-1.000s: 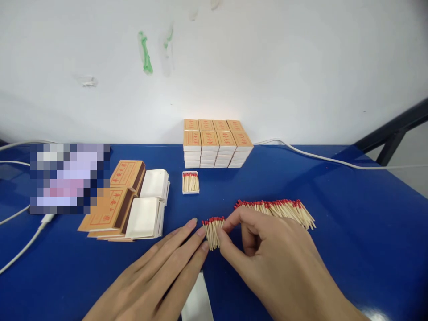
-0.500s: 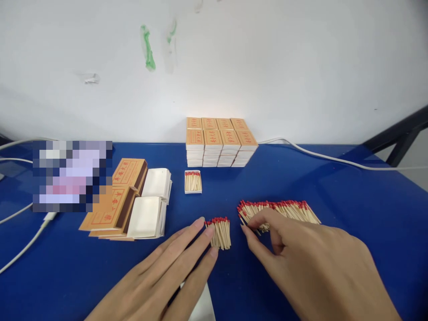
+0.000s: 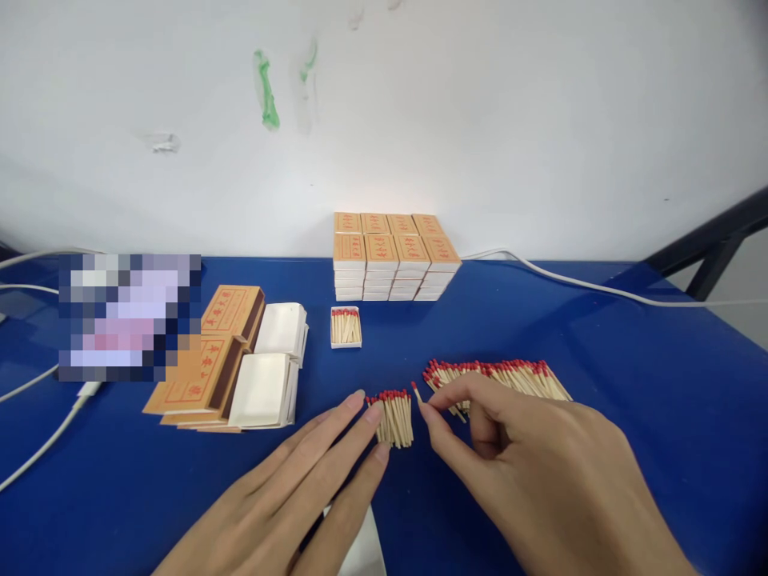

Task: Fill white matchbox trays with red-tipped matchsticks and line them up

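My left hand point(image 3: 300, 488) lies flat on the blue table point(image 3: 630, 416), fingers stretched out, their tips against the left side of a small bundle of red-tipped matches point(image 3: 396, 416). My right hand point(image 3: 540, 472) is curled, thumb and forefinger pinched on a single match point(image 3: 416, 392) just right of the bundle. Behind that hand lies a long heap of loose matches point(image 3: 504, 374). An open white tray filled with matches point(image 3: 346, 327) sits further back.
A block of stacked orange matchboxes point(image 3: 393, 258) stands by the wall. Orange sleeves point(image 3: 207, 360) and white trays point(image 3: 270, 368) are piled at left. White cables point(image 3: 570, 280) run along the back and left. A white object point(image 3: 360, 552) lies under my left hand.
My right hand left the small bundle, went to the loose heap, and has come back toward the bundle pinching a match. The left hand has stayed against the bundle.
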Available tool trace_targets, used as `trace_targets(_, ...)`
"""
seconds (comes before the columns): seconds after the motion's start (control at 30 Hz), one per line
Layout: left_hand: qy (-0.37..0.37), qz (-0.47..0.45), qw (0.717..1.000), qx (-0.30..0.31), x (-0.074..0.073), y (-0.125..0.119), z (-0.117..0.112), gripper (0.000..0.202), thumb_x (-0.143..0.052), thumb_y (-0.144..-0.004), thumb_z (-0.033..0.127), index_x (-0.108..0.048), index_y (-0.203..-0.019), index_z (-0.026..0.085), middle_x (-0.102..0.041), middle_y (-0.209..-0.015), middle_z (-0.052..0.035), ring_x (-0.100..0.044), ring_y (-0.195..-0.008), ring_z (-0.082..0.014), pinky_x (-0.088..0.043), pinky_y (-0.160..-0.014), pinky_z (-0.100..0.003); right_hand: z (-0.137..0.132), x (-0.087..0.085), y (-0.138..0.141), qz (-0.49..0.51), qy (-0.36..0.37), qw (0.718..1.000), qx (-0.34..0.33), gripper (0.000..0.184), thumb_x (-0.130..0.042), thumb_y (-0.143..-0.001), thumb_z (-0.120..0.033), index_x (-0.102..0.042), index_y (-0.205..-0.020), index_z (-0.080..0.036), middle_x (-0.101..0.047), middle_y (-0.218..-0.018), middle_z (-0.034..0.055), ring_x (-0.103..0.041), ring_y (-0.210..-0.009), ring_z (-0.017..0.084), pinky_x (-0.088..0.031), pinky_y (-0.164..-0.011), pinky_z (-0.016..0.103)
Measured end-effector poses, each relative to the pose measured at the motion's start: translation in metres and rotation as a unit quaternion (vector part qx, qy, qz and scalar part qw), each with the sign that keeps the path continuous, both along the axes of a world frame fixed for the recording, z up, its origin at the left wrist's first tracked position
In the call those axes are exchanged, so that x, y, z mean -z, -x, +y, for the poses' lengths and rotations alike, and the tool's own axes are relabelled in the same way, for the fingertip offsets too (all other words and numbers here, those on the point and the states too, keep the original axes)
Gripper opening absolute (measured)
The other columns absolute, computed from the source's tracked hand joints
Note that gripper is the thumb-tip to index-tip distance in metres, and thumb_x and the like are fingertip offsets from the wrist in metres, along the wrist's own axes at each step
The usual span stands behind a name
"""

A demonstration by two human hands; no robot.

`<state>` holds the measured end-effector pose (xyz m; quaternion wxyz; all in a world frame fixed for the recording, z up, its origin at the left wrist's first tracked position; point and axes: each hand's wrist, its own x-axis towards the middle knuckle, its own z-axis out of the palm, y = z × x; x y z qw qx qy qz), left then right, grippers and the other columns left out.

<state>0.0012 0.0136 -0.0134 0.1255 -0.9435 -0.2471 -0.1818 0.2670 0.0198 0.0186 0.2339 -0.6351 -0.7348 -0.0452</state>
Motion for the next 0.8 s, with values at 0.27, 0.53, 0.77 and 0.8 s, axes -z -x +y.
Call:
trace_targets(0.27,0.015,0.006,1.0,0.004,-0.001,0.003,-0.001,0.055,-0.032,-0.123,0.036,-0.051,-0.168,0.01,-0.052,-0.173,-0.0121,-0.05,-0.16,-0.0289,-0.03,-0.135,-0.041,0.001,0.0,0.013,0.102,0.074,0.992,-0.004,0.021,-0.076,-0.092,-0.033,-0.072,-0.072,-0.028,-0.05,-0.046,-0.011,-0.048,-0.036,0.01,-0.031,-0.041,0.026)
trace_targets(0.53,0.018,0.002,1.0,-0.008,0.0,0.0,-0.003,0.056,-0.03,-0.124,0.038,-0.051,-0.167,0.01,-0.049,-0.175,-0.014,-0.043,-0.164,-0.0295,-0.029,-0.135,-0.041,0.003,-0.004,-0.01,-0.001,0.006,1.0,0.025,0.023,-0.06,-0.099,-0.038,-0.075,-0.082,-0.032,-0.055,-0.047,-0.0083,-0.057,-0.037,0.018,-0.032,-0.045,0.031)
trace_targets(0.77,0.018,0.019,1.0,-0.004,-0.001,0.003,-0.005,0.061,-0.034,-0.123,0.05,-0.054,-0.166,0.011,-0.054,-0.171,-0.0135,-0.049,-0.16,-0.0318,-0.035,-0.133,-0.044,-0.002,0.002,-0.008,-0.126,-0.034,0.991,0.026,0.025,-0.051,-0.096,-0.03,-0.068,-0.077,-0.03,-0.062,-0.05,-0.0039,-0.06,-0.035,0.024,-0.028,-0.044,0.033)
trace_targets(0.8,0.018,0.022,1.0,-0.002,-0.001,0.003,-0.004,0.062,-0.034,-0.123,0.051,-0.054,-0.166,0.011,-0.054,-0.171,-0.0133,-0.049,-0.16,-0.0318,-0.036,-0.133,-0.043,-0.003,0.002,-0.007,-0.135,-0.036,0.99,0.026,0.027,-0.051,-0.097,-0.029,-0.068,-0.077,-0.03,-0.062,-0.049,-0.0036,-0.06,-0.035,0.025,-0.028,-0.044,0.033)
